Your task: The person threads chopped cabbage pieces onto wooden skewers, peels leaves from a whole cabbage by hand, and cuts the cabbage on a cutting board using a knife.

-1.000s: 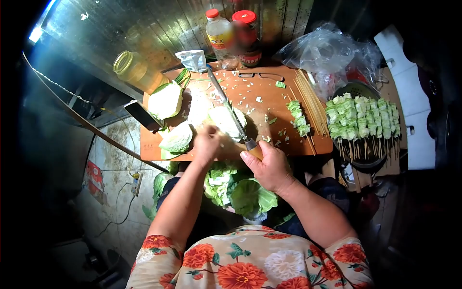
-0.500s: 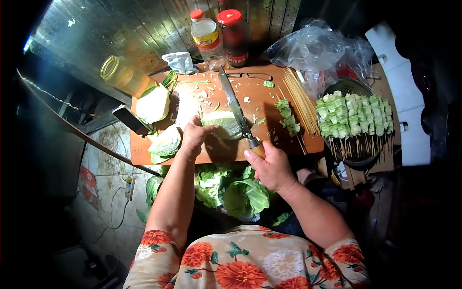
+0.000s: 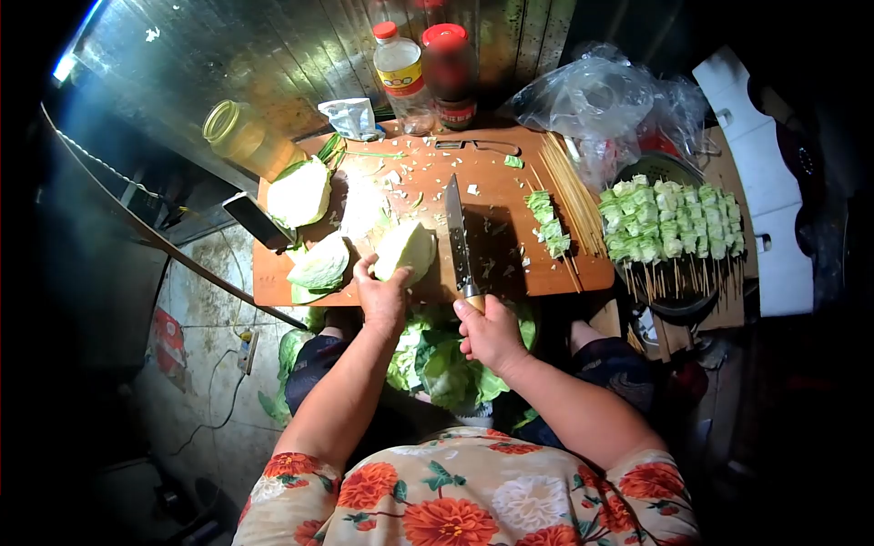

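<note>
In the head view, my left hand (image 3: 382,298) grips a cabbage wedge (image 3: 407,250) by its near edge, its pale cut face turned up. My right hand (image 3: 494,335) is closed round the wooden handle of a knife (image 3: 459,238). The long blade points away from me, just right of the wedge and apart from it. Another cabbage wedge (image 3: 320,264) lies left of my left hand, and a larger cut cabbage piece (image 3: 299,194) sits behind it. All this is on a brown cutting board (image 3: 428,200) strewn with cabbage scraps.
Bamboo skewers (image 3: 574,196) and a skewer of cabbage (image 3: 549,227) lie at the board's right. Beyond are many loaded skewers (image 3: 674,218) on a dark pan. A phone (image 3: 257,220), a tilted jar (image 3: 246,141) and bottles (image 3: 401,77) stand around the board. Leaves (image 3: 446,369) are below.
My left hand has moved slightly right and nearer me, turning the cabbage wedge upward. The knife has come off the wedge to the right and nearer me, its blade more upright in view.
</note>
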Demonstrator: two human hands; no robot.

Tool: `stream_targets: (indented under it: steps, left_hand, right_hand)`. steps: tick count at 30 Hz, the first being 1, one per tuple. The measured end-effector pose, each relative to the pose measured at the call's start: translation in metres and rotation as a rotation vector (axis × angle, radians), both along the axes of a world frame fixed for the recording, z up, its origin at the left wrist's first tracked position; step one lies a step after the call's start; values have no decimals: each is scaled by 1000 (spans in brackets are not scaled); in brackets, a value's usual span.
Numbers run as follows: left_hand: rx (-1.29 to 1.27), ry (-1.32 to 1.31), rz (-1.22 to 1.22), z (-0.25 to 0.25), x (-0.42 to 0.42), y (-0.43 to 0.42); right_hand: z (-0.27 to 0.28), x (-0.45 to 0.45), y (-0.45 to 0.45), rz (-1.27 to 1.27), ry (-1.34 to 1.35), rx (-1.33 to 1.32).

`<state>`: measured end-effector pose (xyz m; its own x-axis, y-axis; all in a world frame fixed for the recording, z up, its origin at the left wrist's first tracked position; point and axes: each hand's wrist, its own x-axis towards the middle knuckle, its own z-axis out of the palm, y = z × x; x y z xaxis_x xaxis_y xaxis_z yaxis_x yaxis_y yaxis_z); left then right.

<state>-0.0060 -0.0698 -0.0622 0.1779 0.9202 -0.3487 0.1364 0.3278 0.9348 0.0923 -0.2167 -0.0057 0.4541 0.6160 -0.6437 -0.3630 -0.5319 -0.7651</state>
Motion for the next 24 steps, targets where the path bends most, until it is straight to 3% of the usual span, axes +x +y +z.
stream_targets:
  steps: [5, 6, 15, 17, 24]
  left_hand:
    - [28, 89, 10, -6, -7, -21]
    - [129, 132, -2, -34, -14, -15]
    - [130, 199, -22, -21, -8, -17]
    - [131, 216, -32, -23, -7, -17]
    - [220, 336, -87, -23, -4, -16]
  right_hand:
    - [-7, -17, 0, 20, 60, -21]
    - [-12, -19, -1, 19, 61, -21]
    - [-38, -27, -5, 129, -102, -37]
    - [-66, -31, -7, 176, -294, -5]
    - [-69, -27, 3, 231, -287, -90]
